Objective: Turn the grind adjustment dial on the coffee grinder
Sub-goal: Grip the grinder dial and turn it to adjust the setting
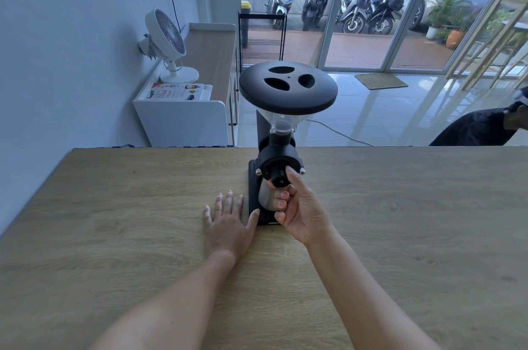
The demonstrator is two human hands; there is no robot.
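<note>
A black coffee grinder [281, 149] stands upright near the far edge of the wooden table [114, 221], topped by a wide black hopper lid [288, 88]. Its small black grind adjustment dial [278, 176] faces me on the round front housing. My right hand [300, 206] grips the dial, thumb on its right side and fingers below it. A metal cup [265, 198] under the dial is partly hidden by those fingers. My left hand [228, 221] lies flat on the table, fingers spread, thumb touching the grinder's black base.
A white cable [340, 132] runs from behind the grinder across the tiled floor. A white cabinet [185, 118] with a fan [168, 43] and a book stands at the left wall. A person's dark sleeve [480, 126] shows at the right edge.
</note>
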